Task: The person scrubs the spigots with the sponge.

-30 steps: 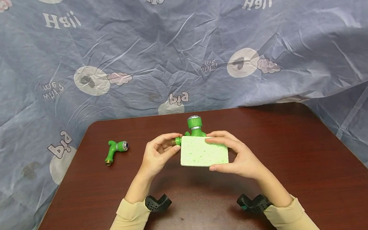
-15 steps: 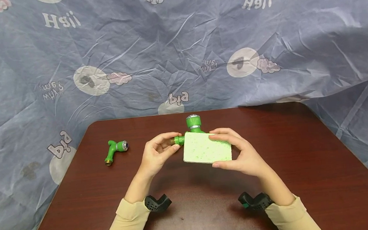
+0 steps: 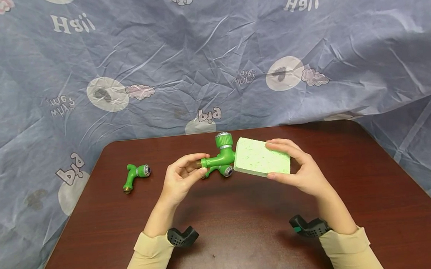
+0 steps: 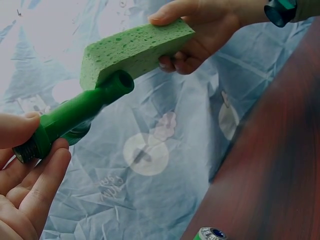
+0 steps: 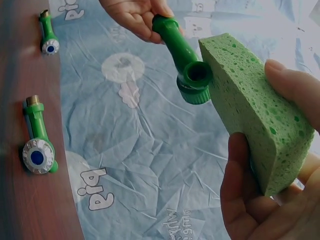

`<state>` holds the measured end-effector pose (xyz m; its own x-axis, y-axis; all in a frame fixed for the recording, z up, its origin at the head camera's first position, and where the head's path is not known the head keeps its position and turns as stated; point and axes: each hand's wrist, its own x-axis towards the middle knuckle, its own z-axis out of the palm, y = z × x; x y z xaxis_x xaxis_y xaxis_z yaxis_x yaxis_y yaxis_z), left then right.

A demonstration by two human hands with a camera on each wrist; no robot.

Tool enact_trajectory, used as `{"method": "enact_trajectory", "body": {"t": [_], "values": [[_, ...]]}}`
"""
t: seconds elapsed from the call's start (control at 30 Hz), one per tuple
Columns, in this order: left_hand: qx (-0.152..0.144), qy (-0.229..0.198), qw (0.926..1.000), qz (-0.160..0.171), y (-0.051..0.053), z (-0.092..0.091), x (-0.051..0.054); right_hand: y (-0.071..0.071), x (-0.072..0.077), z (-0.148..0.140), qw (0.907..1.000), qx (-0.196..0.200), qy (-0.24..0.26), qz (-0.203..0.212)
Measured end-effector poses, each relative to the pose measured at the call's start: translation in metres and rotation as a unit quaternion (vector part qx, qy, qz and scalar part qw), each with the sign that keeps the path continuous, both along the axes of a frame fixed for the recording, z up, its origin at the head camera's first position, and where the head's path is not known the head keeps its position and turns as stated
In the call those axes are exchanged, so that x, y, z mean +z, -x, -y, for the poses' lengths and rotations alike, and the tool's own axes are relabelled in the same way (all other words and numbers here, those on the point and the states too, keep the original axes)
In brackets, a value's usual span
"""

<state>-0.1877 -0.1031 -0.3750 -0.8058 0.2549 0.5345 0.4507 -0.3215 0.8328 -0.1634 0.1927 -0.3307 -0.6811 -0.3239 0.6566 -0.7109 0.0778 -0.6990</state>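
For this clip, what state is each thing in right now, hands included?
Held tap: raised, gripped near its threaded end
Left hand: holding that tap
Sponge: raised beside the held tap; contact uncertain
Right hand: gripping the sponge
Left tap: lying on the table
Middle tap: lying on the table, partly hidden in the head view
Cloth: hanging, creased

There were three taps: one held tap (image 3: pixel 223 155), one middle tap (image 3: pixel 226 171), one left-edge tap (image 3: pixel 133 177); one surface (image 3: pixel 353 170), one cloth (image 3: pixel 180 53), one sponge (image 3: pixel 260 158), two wrist cameras (image 3: pixel 177 238), one left hand (image 3: pixel 177 178), one right hand (image 3: pixel 307 174).
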Motion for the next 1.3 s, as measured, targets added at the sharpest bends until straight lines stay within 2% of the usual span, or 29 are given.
{"method": "enact_trajectory", "body": {"t": [0.2, 0.4, 0.6, 0.87, 0.97, 1.1, 1.3], "values": [[-0.011, 0.012, 0.9999, -0.001, -0.001, -0.004, -0.001, 0.009, -0.013, -0.007, 0.9994, -0.035, -0.004, -0.003], [-0.014, 0.009, 0.9998, 0.010, -0.002, -0.007, -0.002, 0.011, -0.019, -0.005, 0.9987, 0.002, 0.044, 0.028], [-0.026, 0.019, 0.9995, 0.007, -0.004, -0.013, -0.002, 0.009, -0.020, 0.000, 0.9972, 0.025, 0.064, 0.028], [-0.070, 0.039, 0.9968, 0.003, -0.006, -0.022, -0.006, 0.007, -0.021, 0.006, 0.9974, 0.018, 0.060, 0.034], [-0.076, 0.044, 0.9961, -0.003, -0.007, -0.023, -0.006, 0.007, -0.021, 0.005, 0.9968, 0.005, 0.070, 0.037], [-0.068, 0.039, 0.9969, -0.012, -0.006, -0.019, -0.005, 0.010, -0.019, 0.001, 0.9936, -0.009, 0.101, 0.049], [-0.032, 0.014, 0.9993, -0.016, -0.002, -0.003, 0.000, 0.012, -0.018, -0.004, 0.9898, -0.028, 0.122, 0.068]]}}
